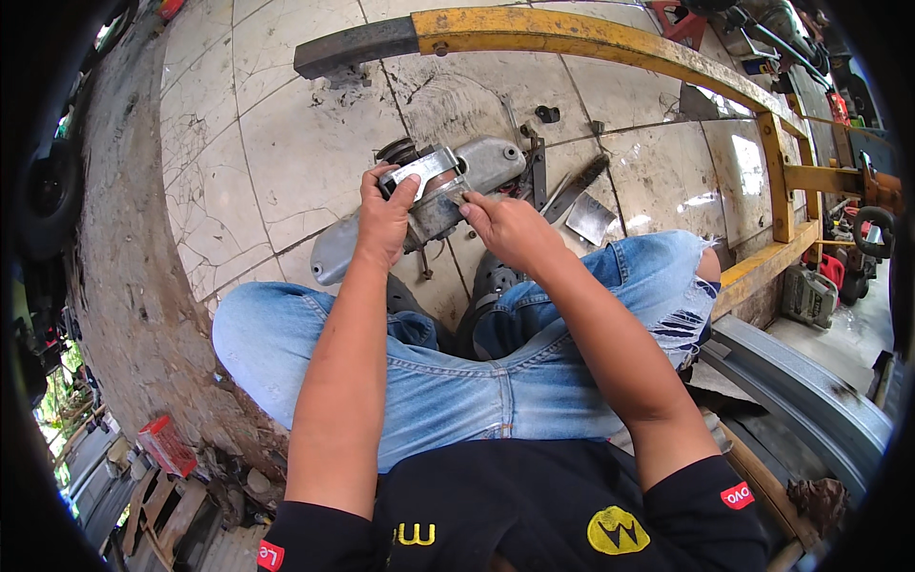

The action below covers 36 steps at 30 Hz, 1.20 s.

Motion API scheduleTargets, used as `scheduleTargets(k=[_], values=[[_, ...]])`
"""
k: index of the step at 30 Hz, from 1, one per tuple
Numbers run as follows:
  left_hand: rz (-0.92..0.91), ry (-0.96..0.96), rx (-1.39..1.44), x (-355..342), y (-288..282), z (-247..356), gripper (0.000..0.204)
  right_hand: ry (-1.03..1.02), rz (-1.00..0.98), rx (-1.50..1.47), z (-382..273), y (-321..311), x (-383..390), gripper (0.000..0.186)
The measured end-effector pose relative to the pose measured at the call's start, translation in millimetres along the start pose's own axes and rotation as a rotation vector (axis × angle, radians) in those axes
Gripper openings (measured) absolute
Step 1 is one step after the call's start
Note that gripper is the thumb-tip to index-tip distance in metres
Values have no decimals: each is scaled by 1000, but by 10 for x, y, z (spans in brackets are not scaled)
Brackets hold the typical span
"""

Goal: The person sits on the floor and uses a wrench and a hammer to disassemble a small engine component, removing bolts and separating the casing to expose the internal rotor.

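A long grey metal mounting bar [491, 164] with rounded, holed ends lies at a slant in front of my shins. On its middle sits a shiny bent metal bracket [423, 179]. My left hand [383, 227] grips the bracket's left end, thumb on top and fingers curled around its far side. A dark round part [396, 151] sticks out beyond the bracket. My right hand [511, 232] is closed, its thumb and forefinger pinched at the bar's right middle edge. What these fingertips hold, if anything, is too small to make out. A bolt [426, 265] hangs below the bar.
A yellow steel frame [534, 30] with a dark end arches across the far side and down the right. Near the bar lie a dark-bladed tool [578, 188], a square metal plate [591, 219] and a small black piece [547, 114] on cracked tiles. A steel channel [801, 386] lies at right.
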<state>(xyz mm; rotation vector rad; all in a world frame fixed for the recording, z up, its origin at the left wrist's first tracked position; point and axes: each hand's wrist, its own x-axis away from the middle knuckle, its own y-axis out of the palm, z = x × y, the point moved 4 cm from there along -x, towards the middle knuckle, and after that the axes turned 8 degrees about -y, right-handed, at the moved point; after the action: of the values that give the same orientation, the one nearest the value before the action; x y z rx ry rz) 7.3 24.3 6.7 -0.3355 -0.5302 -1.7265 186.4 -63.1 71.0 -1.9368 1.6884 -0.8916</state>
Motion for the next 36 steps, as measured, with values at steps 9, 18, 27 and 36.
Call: scheduleTargets(k=[9, 18, 27, 36], values=[[9, 20, -13, -35, -27, -13, 44, -11, -2, 26, 10, 30, 22, 44], [-13, 14, 11, -9, 11, 35, 44, -53, -32, 50, 83, -9, 28, 45], [2, 3, 26, -14, 5, 12, 44, -15, -50, 58, 97, 17, 17, 47], [-19, 25, 44, -16, 11, 27, 43, -62, 38, 100, 149, 36, 39, 44]])
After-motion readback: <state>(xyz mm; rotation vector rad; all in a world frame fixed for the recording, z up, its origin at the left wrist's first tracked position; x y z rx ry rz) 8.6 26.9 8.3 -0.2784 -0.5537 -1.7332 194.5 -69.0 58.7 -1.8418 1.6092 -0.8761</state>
